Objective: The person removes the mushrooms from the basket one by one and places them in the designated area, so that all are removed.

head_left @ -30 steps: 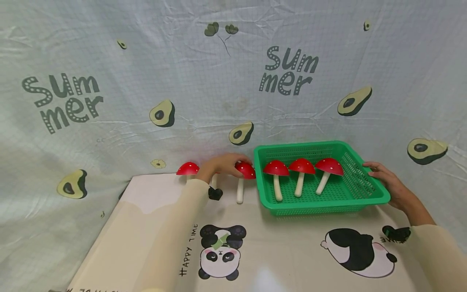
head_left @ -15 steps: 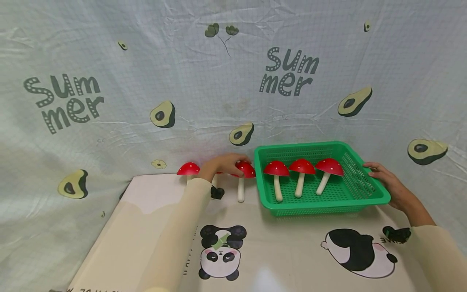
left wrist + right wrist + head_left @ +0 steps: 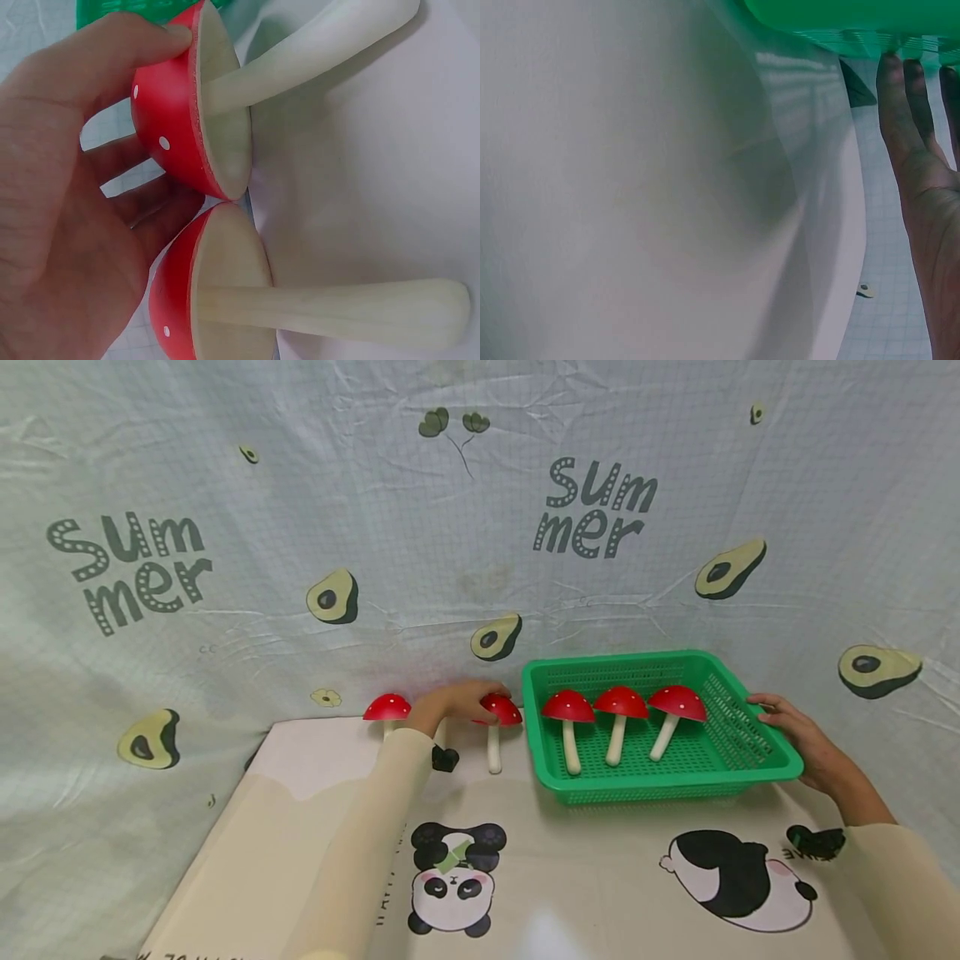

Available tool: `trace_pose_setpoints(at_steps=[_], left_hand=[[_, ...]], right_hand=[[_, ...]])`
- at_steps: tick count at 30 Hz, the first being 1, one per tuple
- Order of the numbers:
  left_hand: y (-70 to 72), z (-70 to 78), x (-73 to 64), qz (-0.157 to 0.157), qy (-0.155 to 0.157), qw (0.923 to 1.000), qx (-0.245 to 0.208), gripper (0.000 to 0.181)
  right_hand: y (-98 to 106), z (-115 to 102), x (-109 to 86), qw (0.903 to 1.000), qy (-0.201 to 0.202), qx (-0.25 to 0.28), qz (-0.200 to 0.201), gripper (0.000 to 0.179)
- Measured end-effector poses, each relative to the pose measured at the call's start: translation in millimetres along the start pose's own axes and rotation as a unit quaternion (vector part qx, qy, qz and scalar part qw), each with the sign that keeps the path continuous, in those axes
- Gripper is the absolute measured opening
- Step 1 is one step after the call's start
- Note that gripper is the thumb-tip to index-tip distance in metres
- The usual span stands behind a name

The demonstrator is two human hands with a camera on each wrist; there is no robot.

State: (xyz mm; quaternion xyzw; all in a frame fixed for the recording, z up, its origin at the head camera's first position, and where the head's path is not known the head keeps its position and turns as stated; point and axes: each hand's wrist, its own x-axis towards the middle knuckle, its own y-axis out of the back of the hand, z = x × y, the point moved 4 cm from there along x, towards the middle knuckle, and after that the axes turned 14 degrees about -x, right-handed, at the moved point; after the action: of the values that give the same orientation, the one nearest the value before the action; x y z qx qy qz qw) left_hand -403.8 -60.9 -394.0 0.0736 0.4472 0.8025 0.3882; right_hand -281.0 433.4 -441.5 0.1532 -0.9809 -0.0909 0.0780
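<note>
My left hand (image 3: 468,700) curls over the red, white-dotted cap of a toy mushroom (image 3: 169,105). The thumb lies on the cap's edge and the fingers reach behind it. This mushroom stays on the table, its pale stem (image 3: 493,752) towards me. Another toy mushroom (image 3: 172,307) lies against its cap, partly hidden by the hand in the head view. At the right end of a green basket (image 3: 675,781), my right hand (image 3: 806,747) holds the rim. In the right wrist view, its fingertips (image 3: 890,69) touch the basket's outer wall from below.
Inside the basket lie three toy mushrooms (image 3: 620,703), caps towards the back. A further toy mushroom (image 3: 387,707) lies left of my left forearm. A patterned cloth (image 3: 420,543) hangs directly behind the table (image 3: 570,877), which is printed with pandas.
The mushroom under my left hand has shifted very slightly left, along with the fingers. The right hand and the basket have stayed in place.
</note>
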Motion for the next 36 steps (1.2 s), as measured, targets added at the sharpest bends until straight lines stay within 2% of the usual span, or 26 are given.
trace_pose_setpoints(at_steps=[10, 14, 18, 23, 25, 30, 36], left_hand=[[2.4, 3.4, -5.4, 0.01, -0.003, 0.9998, -0.019, 0.057], [4.3, 7.6, -5.3, 0.026, -0.027, 0.9989, -0.028, 0.055], [12.1, 18.3, -6.9, 0.06, -0.06, 0.9953, -0.048, 0.052], [25.3, 36.8, -17.0, 0.106, -0.1, 0.9849, -0.094, 0.052], [29.2, 45.6, -22.4, 0.113, -0.114, 0.9816, -0.104, 0.053], [34.3, 61.9, -32.5, 0.12, -0.136, 0.9793, -0.089, 0.054], [31.6, 70.9, -37.0, 0.122, -0.143, 0.978, -0.091, 0.054]], right_hand=[[0.6, 0.4, -0.6, 0.9999, -0.006, -0.012, 0.004, 0.033], [0.0, 0.4, -0.5, 0.9998, -0.005, -0.016, 0.006, 0.033], [-0.2, 0.2, -0.7, 0.9998, -0.007, -0.016, 0.008, 0.033], [-0.1, -0.1, -0.8, 0.9996, -0.015, -0.02, 0.011, 0.031], [0.0, -0.4, -0.6, 0.9995, -0.017, -0.022, 0.012, 0.031], [0.8, -1.6, -0.2, 0.9995, -0.013, -0.025, 0.011, 0.031], [0.9, -2.2, -0.6, 0.9999, -0.004, -0.013, 0.0, 0.033]])
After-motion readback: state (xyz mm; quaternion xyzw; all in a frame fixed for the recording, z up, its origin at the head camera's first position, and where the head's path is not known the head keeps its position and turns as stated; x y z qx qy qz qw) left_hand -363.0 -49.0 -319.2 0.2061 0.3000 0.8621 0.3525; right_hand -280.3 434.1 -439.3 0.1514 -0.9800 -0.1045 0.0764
